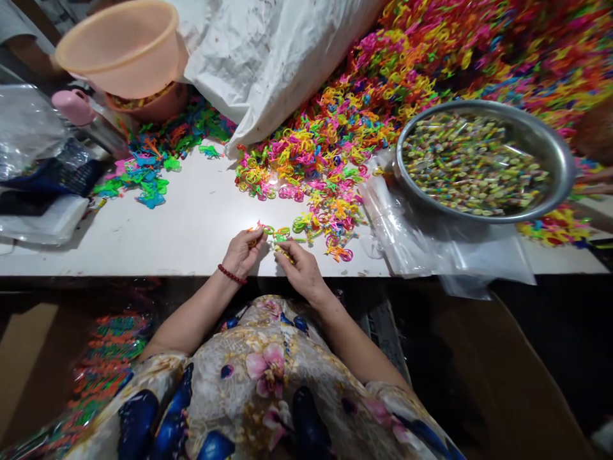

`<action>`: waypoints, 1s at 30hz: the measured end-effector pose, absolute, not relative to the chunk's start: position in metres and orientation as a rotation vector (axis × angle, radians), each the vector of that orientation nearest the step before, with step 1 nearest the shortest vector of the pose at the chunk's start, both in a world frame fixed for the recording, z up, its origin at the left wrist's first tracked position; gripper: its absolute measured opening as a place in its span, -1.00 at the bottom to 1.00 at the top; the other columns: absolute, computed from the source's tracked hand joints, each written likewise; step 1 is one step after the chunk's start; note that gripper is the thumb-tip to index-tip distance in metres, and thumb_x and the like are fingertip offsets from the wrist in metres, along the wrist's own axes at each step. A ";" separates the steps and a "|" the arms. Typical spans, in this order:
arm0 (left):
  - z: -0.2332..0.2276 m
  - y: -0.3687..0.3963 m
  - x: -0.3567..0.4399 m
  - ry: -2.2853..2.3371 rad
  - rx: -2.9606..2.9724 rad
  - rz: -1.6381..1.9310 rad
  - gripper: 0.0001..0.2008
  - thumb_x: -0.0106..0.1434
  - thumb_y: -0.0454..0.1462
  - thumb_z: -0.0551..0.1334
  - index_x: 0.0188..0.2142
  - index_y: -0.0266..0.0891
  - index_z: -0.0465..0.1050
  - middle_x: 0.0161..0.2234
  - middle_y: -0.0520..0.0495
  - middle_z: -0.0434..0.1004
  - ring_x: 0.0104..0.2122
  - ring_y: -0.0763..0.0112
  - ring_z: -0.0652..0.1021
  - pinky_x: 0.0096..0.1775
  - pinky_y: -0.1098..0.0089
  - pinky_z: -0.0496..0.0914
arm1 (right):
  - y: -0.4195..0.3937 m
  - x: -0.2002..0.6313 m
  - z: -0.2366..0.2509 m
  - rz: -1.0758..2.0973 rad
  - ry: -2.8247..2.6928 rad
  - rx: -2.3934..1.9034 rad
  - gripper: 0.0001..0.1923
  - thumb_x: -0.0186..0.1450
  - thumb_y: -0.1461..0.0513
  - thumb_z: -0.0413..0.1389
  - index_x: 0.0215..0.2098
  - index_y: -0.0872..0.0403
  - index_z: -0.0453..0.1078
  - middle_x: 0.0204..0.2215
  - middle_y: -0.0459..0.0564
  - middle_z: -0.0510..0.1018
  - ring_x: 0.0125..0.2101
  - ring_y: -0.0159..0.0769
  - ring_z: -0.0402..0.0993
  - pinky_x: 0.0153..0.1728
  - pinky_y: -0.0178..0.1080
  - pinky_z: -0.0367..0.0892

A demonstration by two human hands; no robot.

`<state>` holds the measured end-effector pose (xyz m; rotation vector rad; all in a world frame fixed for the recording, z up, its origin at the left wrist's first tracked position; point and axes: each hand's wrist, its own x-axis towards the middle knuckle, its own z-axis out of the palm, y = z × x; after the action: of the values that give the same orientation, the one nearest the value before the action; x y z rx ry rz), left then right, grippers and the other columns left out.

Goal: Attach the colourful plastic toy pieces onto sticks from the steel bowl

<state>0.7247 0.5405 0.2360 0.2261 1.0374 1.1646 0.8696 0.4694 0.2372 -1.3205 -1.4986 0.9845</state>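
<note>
My left hand (243, 250) and my right hand (301, 267) meet at the near edge of a white table (191, 223). Both pinch small coloured plastic pieces (276, 235), green and yellow, that lie between the fingertips. A red bead bracelet (232, 275) sits on my left wrist. Just beyond my hands a big heap of bright plastic ring-shaped pieces (330, 147) spreads to the far right.
A metal bowl (555, 147) full of small wrapped items stands at the right, with clear plastic bags (421, 243) in front of it. A white sack (268, 57) lies at the back, peach plastic basins (119, 45) at the back left, green and blue pieces (148, 172) nearby. A box of packed pieces (105, 358) sits below left.
</note>
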 end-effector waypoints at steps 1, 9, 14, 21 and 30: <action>0.237 0.538 0.728 1.025 0.206 1.155 -0.78 -0.01 -0.53 0.37 -0.51 -0.30 0.36 -0.46 -0.01 0.51 -0.41 0.54 0.55 -0.28 0.53 0.47 | 0.469 0.869 0.235 0.970 -1.522 -1.327 -0.71 0.37 0.08 0.09 -0.05 0.06 0.47 -0.32 -0.03 0.59 -0.37 -0.31 0.50 -0.30 -0.28 0.37; 0.234 0.517 0.742 1.027 0.435 0.996 -0.72 0.19 -0.20 0.38 -0.39 -0.27 0.30 -0.56 0.08 0.38 -0.63 0.62 0.38 -0.57 0.59 0.22 | 0.476 0.871 0.219 0.772 -1.533 -1.405 -0.74 0.38 0.10 0.04 -0.17 0.09 0.47 -0.31 0.02 0.56 -0.32 -0.28 0.47 -0.25 -0.26 0.35; 0.234 0.513 0.747 1.037 0.609 1.046 -0.65 0.25 -0.06 0.33 -0.33 -0.23 0.24 -0.56 0.13 0.36 -0.66 0.64 0.31 -0.58 0.58 0.17 | 0.476 0.872 0.222 0.873 -1.500 -1.384 -0.74 0.38 0.08 0.04 -0.24 0.08 0.46 -0.34 -0.02 0.55 -0.33 -0.30 0.46 -0.25 -0.27 0.33; 0.229 0.513 0.748 1.144 0.834 1.056 -0.67 0.30 -0.03 0.26 -0.31 -0.23 0.25 -0.59 0.14 0.35 -0.64 0.58 0.33 -0.56 0.53 0.22 | 0.476 0.871 0.220 1.068 -1.305 -1.337 -0.77 0.33 0.07 0.10 -0.28 0.07 0.43 -0.38 -0.05 0.58 -0.31 -0.29 0.51 -0.19 -0.25 0.37; 0.222 0.514 0.743 1.358 1.129 1.045 -0.81 0.35 -0.19 0.16 -0.34 -0.25 0.37 -0.46 0.04 0.44 -0.45 0.48 0.44 -0.37 0.45 0.31 | 0.475 0.872 0.221 1.045 -1.331 -1.358 -0.75 0.32 0.06 0.12 -0.36 0.07 0.43 -0.45 -0.08 0.56 -0.43 -0.34 0.44 -0.35 -0.30 0.33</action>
<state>0.7434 0.5140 0.2217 1.1286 1.3578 1.0454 0.8717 0.4749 0.2208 -1.3576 -1.3314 1.0453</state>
